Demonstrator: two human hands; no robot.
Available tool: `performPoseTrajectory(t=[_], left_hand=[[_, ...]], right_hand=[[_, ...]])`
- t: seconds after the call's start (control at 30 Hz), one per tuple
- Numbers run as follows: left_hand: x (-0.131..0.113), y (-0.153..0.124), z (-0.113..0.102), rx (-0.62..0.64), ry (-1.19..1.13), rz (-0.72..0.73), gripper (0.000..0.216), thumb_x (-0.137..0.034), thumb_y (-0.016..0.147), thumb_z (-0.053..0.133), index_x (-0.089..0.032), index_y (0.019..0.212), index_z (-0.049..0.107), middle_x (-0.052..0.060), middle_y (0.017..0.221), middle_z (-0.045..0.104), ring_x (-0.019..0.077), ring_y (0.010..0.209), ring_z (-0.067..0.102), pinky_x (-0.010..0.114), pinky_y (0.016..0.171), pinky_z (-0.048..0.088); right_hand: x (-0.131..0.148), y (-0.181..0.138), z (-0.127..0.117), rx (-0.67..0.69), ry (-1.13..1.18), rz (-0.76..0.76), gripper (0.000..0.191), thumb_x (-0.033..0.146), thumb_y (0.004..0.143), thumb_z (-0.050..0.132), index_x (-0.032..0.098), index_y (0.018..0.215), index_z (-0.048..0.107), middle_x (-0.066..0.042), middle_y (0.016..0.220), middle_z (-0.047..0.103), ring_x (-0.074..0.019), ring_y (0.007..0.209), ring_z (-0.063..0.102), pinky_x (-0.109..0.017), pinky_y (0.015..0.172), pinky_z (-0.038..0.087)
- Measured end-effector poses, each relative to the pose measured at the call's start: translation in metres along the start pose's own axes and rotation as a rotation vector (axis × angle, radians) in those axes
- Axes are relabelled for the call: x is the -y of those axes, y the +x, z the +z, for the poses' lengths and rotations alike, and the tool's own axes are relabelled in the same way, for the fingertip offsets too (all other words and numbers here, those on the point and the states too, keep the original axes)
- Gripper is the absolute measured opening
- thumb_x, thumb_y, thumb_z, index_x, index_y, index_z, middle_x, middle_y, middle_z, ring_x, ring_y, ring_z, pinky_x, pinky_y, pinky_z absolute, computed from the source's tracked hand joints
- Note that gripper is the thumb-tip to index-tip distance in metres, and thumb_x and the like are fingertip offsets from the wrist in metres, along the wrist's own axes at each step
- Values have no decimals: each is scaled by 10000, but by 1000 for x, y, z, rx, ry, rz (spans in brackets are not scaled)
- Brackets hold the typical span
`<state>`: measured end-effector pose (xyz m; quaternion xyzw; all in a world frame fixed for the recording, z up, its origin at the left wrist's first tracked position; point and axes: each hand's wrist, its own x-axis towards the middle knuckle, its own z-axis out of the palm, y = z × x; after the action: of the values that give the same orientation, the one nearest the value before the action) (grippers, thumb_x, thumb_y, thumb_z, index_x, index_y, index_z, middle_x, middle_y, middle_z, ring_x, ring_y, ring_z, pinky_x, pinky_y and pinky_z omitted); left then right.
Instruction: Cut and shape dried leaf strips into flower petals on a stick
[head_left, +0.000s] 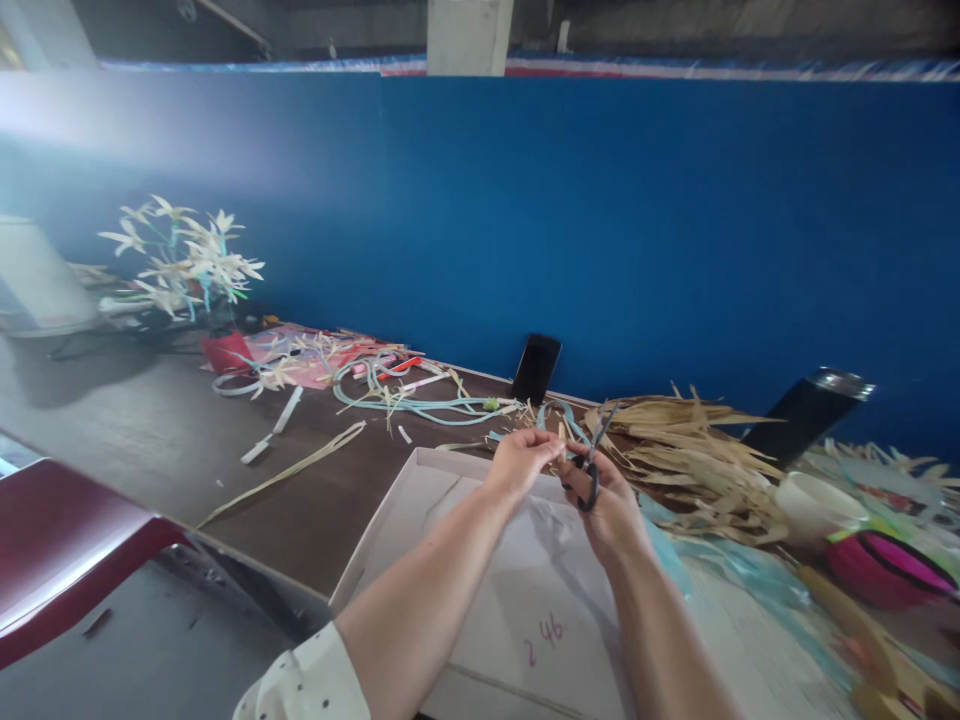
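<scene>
Above a shallow white box lid [517,600], my two hands meet. My left hand [519,462] is closed in a pinch on a small pale strip of dried husk [562,436]. Black-handled scissors [589,488] hang on the fingers of my right hand [613,500], their blades pointing up and away. Its fingertips also touch the lower part of the husk strip. Just beyond the right hand lies a heap of dry tan husks [675,440]. Fine detail between the fingertips is too small to make out.
A dark phone [536,368] leans against the blue partition [480,220]. Light blue cords [420,405] and scraps lie behind the lid. White husk flowers [195,255] stand at left. A black flask [810,415], white bowl [817,505] and pink pouch [885,570] are at right.
</scene>
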<state>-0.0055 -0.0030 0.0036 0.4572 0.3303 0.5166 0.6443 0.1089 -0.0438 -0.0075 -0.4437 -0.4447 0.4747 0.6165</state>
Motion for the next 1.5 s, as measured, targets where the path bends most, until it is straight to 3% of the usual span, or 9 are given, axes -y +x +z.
performPoseTrajectory(t=[0.37, 0.63, 0.73, 0.9, 1.2, 1.5], left_hand=[[6, 6, -3, -14, 74, 23, 247, -325, 628, 668, -114, 755, 643, 28, 664, 589, 68, 561, 471, 210, 564, 365], [-3, 1, 0, -58, 140, 26, 248, -320, 614, 673, -114, 750, 654, 9, 625, 578, 69, 553, 465, 207, 560, 364], [-4, 0, -1, -24, 117, 22, 294, -360, 613, 678, -110, 767, 661, 11, 624, 578, 68, 547, 458, 211, 561, 363], [-6, 0, -4, 134, -29, 1, 357, -419, 644, 656, -93, 790, 665, 50, 699, 616, 89, 607, 503, 243, 642, 409], [-9, -1, -4, 192, -53, -42, 362, -391, 595, 712, -101, 805, 654, 75, 823, 641, 102, 673, 542, 269, 711, 415], [-4, 2, -4, 143, -14, -16, 359, -399, 590, 712, -106, 792, 663, 70, 787, 644, 110, 677, 548, 279, 718, 419]], right_hand=[[-3, -1, 1, -25, 9, 13, 373, 311, 626, 731, 228, 975, 629, 39, 637, 502, -70, 477, 354, -221, 442, 239], [-4, 1, -1, -13, 19, 14, 365, 285, 640, 724, 215, 984, 624, 31, 653, 501, -65, 497, 353, -206, 446, 242], [-3, 1, 0, -15, 29, 20, 381, 276, 630, 730, 212, 990, 624, 32, 650, 501, -62, 494, 352, -203, 443, 238], [1, -2, 3, 0, 93, 42, 360, 231, 620, 733, 211, 960, 618, 26, 671, 530, -74, 517, 379, -201, 453, 247], [10, -7, 7, 61, 140, 70, 265, 218, 632, 719, 215, 873, 608, 34, 667, 505, -91, 547, 396, -204, 451, 257], [10, -5, 7, 58, 110, 60, 301, 234, 621, 723, 215, 899, 610, 23, 680, 517, -91, 531, 394, -211, 444, 265]])
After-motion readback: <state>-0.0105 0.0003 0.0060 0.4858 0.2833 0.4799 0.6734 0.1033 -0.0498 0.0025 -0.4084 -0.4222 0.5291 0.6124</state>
